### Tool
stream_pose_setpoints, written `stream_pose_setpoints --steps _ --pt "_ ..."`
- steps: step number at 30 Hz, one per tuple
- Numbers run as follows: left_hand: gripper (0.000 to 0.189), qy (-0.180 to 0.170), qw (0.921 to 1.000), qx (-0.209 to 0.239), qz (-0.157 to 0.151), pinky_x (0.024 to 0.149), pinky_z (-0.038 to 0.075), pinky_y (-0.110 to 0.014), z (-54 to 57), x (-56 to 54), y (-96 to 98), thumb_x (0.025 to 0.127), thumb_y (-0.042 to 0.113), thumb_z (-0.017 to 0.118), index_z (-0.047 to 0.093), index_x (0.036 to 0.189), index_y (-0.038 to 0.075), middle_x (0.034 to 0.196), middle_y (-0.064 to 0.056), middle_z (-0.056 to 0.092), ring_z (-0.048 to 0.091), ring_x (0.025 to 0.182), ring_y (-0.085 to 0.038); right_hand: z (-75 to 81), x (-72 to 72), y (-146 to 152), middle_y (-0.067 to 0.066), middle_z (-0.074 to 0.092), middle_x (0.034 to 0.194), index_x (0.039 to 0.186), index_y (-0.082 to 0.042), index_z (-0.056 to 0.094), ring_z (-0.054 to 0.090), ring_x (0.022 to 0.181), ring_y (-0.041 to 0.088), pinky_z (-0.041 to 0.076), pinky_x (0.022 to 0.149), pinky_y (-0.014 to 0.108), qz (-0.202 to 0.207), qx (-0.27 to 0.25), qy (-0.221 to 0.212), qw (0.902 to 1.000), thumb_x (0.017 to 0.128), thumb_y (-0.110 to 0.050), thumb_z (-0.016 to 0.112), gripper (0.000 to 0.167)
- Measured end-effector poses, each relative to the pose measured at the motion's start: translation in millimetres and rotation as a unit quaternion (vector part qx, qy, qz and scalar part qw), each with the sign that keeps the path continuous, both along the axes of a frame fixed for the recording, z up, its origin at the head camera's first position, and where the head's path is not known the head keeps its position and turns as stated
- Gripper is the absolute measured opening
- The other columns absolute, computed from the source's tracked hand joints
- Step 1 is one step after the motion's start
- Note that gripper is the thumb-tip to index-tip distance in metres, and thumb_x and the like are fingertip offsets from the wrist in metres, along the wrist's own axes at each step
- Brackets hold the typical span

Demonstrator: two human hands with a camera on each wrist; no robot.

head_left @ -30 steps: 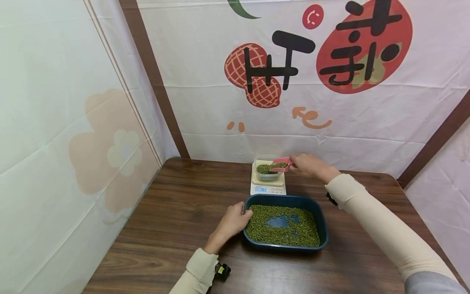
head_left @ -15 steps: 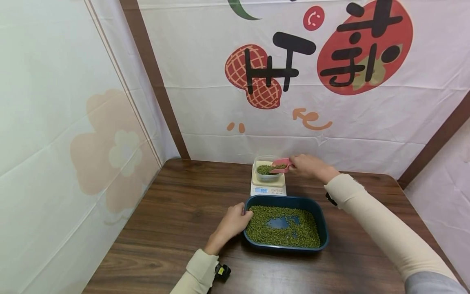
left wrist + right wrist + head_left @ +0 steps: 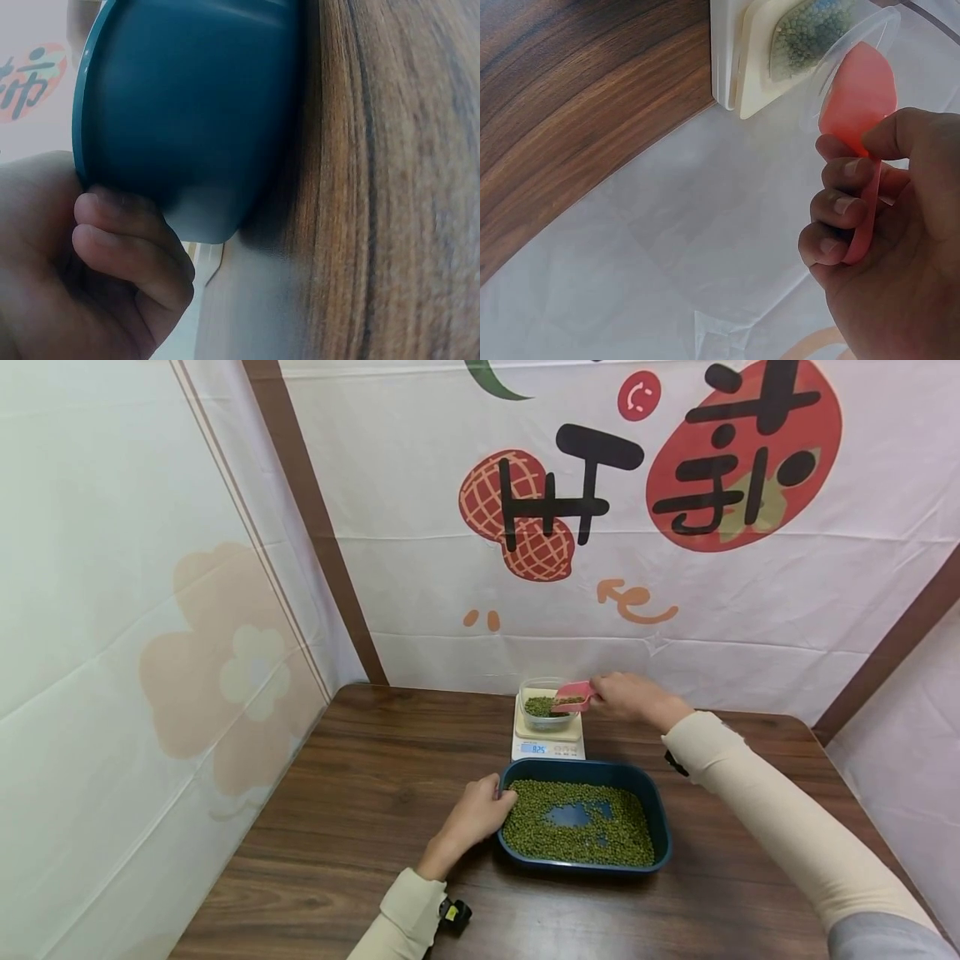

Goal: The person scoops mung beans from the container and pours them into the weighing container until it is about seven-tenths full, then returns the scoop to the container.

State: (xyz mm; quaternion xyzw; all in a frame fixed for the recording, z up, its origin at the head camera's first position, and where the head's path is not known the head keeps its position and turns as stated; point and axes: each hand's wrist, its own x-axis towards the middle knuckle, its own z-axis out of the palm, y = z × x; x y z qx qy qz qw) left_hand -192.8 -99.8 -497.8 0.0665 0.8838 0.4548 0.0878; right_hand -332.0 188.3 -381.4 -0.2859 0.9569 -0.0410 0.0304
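Room left of scale — backdrop behind, tray nearer

The head camera looks forward and down; closer wrist views share its tray (left) and scoop (right).

A brown wooden table meets white, brightly printed fabric walls

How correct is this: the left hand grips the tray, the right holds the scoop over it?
Not over the tray: the head view shows the right hand holding the scoop at the tub. The left hand does grip the tray.
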Motion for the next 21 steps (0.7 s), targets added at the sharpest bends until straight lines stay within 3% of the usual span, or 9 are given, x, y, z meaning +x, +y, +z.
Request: stream_pose_setpoints --steps 21 --pt "0.022 -0.003 1.0000 -0.006 0.002 0.046 0.041 -0.029 0.3 -0.3 1.1 0.105 0.021 0.055 0.052 0.086 0.011 0.061 0.003 0.047 0.048 0.046 -0.013 5.3 2.1 -1.8 0.006 0.062 0.082 0.094 -0.007 0.063 0.052 0.071 0.023 0.045 0.073 0.043 0.003 0.014 0.014 0.9998 0.104 -0.015 0.060 0.013"
